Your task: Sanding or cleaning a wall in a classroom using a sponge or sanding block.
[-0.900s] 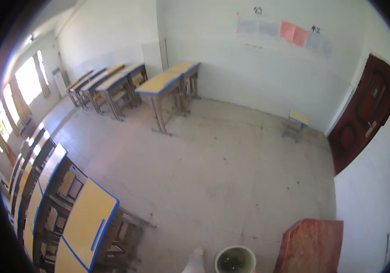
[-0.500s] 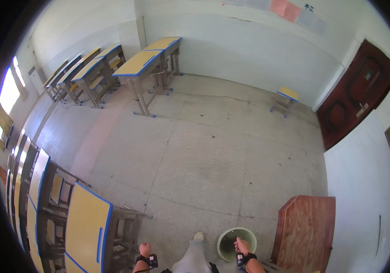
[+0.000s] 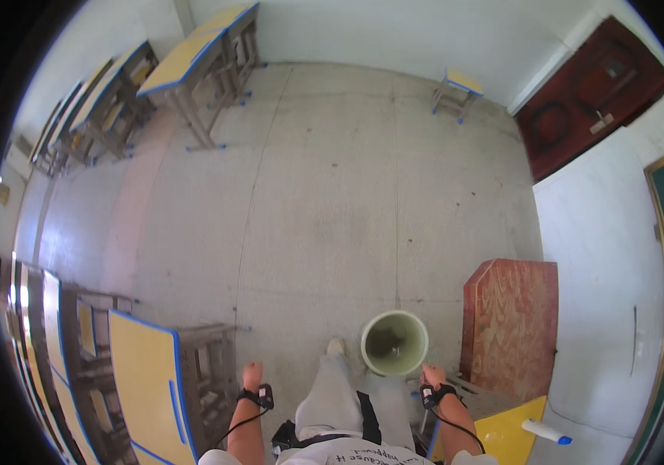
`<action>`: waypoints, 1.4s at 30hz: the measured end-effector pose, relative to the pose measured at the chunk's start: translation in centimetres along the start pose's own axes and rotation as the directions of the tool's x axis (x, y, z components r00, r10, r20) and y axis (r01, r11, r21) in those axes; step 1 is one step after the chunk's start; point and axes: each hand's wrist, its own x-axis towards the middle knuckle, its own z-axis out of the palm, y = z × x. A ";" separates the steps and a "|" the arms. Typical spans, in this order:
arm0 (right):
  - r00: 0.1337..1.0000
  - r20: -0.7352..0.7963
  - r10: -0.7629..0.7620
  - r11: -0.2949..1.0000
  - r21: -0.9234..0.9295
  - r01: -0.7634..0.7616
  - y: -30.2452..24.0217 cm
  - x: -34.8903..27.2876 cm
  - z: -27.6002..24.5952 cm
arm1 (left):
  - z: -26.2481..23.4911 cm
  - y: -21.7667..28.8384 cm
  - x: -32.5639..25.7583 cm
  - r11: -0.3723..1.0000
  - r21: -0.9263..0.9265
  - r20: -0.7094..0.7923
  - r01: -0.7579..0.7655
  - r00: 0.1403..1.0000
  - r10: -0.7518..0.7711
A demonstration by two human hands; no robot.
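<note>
My left hand [image 3: 253, 376] is closed in a fist beside my left leg, with nothing seen in it. My right hand [image 3: 432, 377] is closed just off the near right rim of a pale green bucket [image 3: 368, 358]. Its fingers are curled in, and whether they hold something small does not show. I cannot tell whether this hand touches the rim. The bucket opens upward in front of my feet, with a dark patch inside. Both wrists carry a black strap with a small device and a cable.
A reddish wooden lectern [image 3: 514, 329] stands right of the bucket. A yellow tabletop [image 3: 502, 434] at lower right bears a white tube [image 3: 541, 430] with a blue end. Yellow desks [image 3: 146, 364] line the left. A small stool [image 3: 460, 84] and a dark red door [image 3: 591, 97] are farther off.
The view has tipped downward, so the room sits higher in the picture. My right hand has moved from over the bucket to its near right side. The yellow tabletop has come into view.
</note>
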 end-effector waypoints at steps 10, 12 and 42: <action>0.944 0.194 -0.268 0.585 -0.745 0.319 -3.7 3.4 4.8 | 2.5 -7.4 -13.3 0.932 -0.326 -0.131 0.159 0.969 -0.211; 0.900 0.283 -0.330 0.482 -0.769 0.419 -4.2 6.7 6.6 | 4.0 -12.3 -17.9 0.924 -0.252 -0.094 0.286 0.944 -0.317; 0.636 0.716 -0.287 0.042 -0.654 0.755 -2.3 22.1 24.3 | 4.9 -20.3 -33.6 0.599 -0.211 0.289 0.772 0.635 -0.716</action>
